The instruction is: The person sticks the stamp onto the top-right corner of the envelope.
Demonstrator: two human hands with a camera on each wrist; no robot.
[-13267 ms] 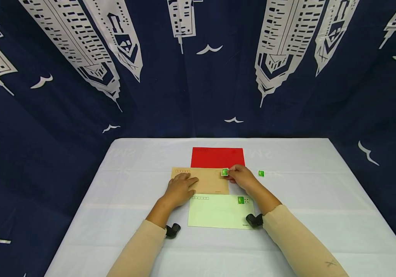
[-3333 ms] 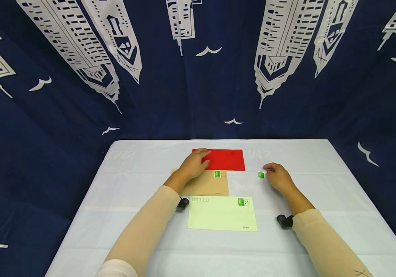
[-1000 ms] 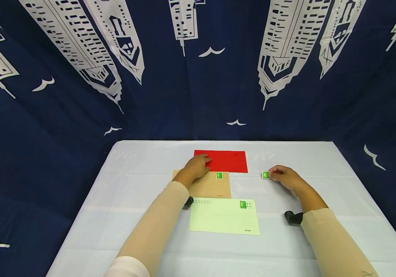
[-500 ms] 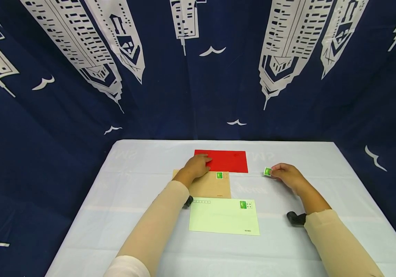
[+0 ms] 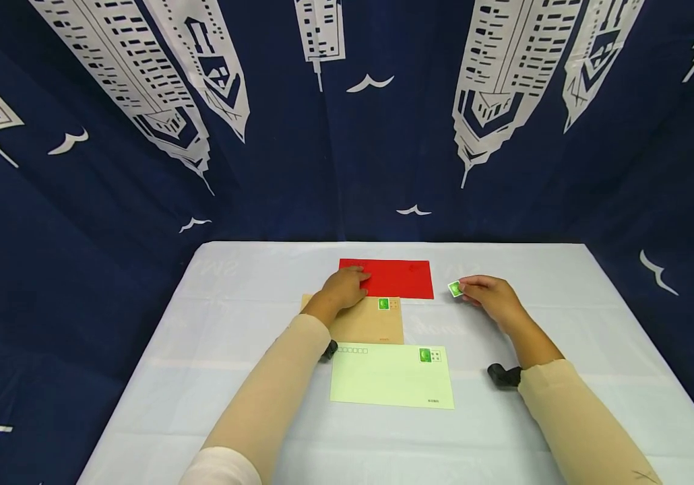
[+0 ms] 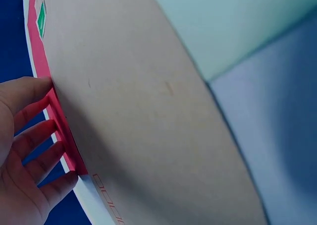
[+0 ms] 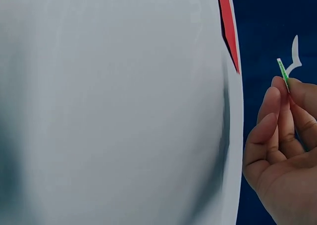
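In the head view my right hand (image 5: pixel 494 296) pinches a small green postage stamp (image 5: pixel 455 289) with a white border, held up right of the red envelope (image 5: pixel 404 277). The right wrist view shows that stamp (image 7: pixel 284 75) nearly edge-on between thumb and fingertip. My left hand (image 5: pixel 344 287) rests on the left part of the red envelope, its straight fingers (image 6: pixel 42 160) spread along it. Below lies a tan envelope (image 5: pixel 365 328), partly covered by the left hand and arm, with a green stamp at its upper right. Nearest is a pale green envelope (image 5: pixel 389 380), also stamped at its upper right.
All three envelopes lie in a column on a white-covered table (image 5: pixel 213 377). A dark blue curtain (image 5: pixel 335 148) printed with white buildings and birds hangs behind the far edge. Small black devices (image 5: pixel 503 375) sit at the wrists.
Over the last second my right hand has lifted the stamp off the table and carried it left toward the red envelope. Earlier the tan envelope received its stamp. The left hand has stayed on the red one.
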